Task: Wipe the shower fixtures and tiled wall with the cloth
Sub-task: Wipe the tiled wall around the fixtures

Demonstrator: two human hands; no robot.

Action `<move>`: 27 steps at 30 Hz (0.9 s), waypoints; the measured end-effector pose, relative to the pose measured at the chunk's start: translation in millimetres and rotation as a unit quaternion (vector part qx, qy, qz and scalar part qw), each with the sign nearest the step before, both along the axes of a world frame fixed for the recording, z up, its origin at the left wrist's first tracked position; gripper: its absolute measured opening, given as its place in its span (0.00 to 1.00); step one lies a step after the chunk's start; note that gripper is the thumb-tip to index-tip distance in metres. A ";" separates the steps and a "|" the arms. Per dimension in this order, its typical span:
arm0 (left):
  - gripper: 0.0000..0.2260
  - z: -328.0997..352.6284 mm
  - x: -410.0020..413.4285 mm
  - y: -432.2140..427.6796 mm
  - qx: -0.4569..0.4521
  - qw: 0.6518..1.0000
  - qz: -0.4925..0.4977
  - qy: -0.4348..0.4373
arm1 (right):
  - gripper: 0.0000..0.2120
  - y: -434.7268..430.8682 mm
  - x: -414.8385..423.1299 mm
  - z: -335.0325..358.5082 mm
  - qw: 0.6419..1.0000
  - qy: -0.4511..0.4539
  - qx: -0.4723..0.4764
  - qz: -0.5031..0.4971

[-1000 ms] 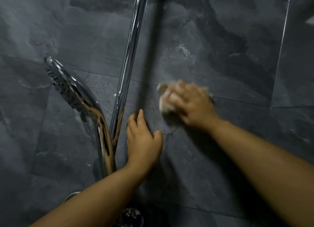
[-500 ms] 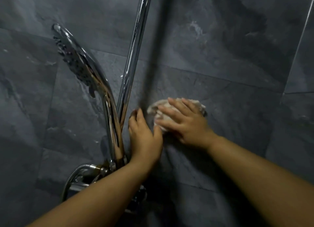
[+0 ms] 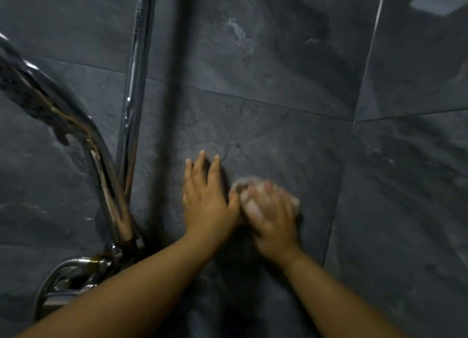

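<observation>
My right hand point(image 3: 272, 216) presses a crumpled pale cloth point(image 3: 244, 186) flat against the dark grey tiled wall point(image 3: 278, 72); the cloth shows only past my fingertips and at the right side of the hand. My left hand point(image 3: 206, 198) lies flat on the tile just left of it, fingers spread, holding nothing, its thumb side touching the right hand. A chrome riser pipe point(image 3: 136, 84) runs up the wall to the left. The chrome hand shower point(image 3: 50, 105) leans beside it, head up at the far left.
The chrome valve and hose fitting point(image 3: 73, 274) sit at lower left, partly behind my left forearm. A wall corner point(image 3: 364, 84) runs down on the right, with another tiled face beyond it. The pipe casts a dark shadow stripe point(image 3: 174, 84) on the tile.
My right hand has slid the cloth down the tile to beside my left hand. The view has shifted, so the pipe and hand shower now sit further left.
</observation>
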State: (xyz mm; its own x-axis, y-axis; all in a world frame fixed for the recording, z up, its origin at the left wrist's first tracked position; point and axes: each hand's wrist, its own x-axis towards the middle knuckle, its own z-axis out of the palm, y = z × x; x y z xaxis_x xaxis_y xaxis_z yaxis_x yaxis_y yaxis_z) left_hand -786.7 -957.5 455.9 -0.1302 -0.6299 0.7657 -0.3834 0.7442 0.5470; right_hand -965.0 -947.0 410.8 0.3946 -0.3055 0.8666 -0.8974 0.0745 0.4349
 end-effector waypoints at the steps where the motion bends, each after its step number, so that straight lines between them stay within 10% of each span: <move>1: 0.30 -4.3 -2.3 0.8 -0.024 0.999 0.009 -0.022 | 0.30 12.7 -12.0 -22.1 0.998 0.045 0.032 -0.003; 5: 0.31 -4.4 -11.7 -1.0 -0.139 0.987 0.025 -0.082 | 0.25 24.0 -30.8 12.9 0.996 0.072 0.042 -0.038; 9: 0.30 8.8 -29.8 -0.8 -0.182 0.979 0.013 -0.096 | 0.26 24.0 -36.3 149.4 0.961 -0.233 -0.112 -0.097; 12: 0.32 9.6 -38.1 -4.8 -0.181 0.978 0.019 -0.099 | 0.26 21.7 -38.5 186.9 0.948 -0.273 -0.137 -0.090; 23: 0.30 -59.3 -37.5 -13.8 -0.206 0.972 0.027 -0.111 | 0.21 24.5 -37.2 -96.1 0.958 -0.238 -0.132 -0.091; 27: 0.30 -67.0 -27.4 -13.6 -0.195 0.975 0.024 -0.107 | 0.20 22.7 -31.8 -88.5 0.946 -0.281 -0.136 -0.088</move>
State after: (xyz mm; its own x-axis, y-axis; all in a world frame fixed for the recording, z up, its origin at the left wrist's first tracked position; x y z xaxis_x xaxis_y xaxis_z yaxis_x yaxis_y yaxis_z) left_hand -814.1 -971.1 388.9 -0.2913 -0.3051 0.9067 -0.4969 0.8581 0.1291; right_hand -996.8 -924.3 322.3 -0.1888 -0.0584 0.9803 -0.9445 0.2841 -0.1650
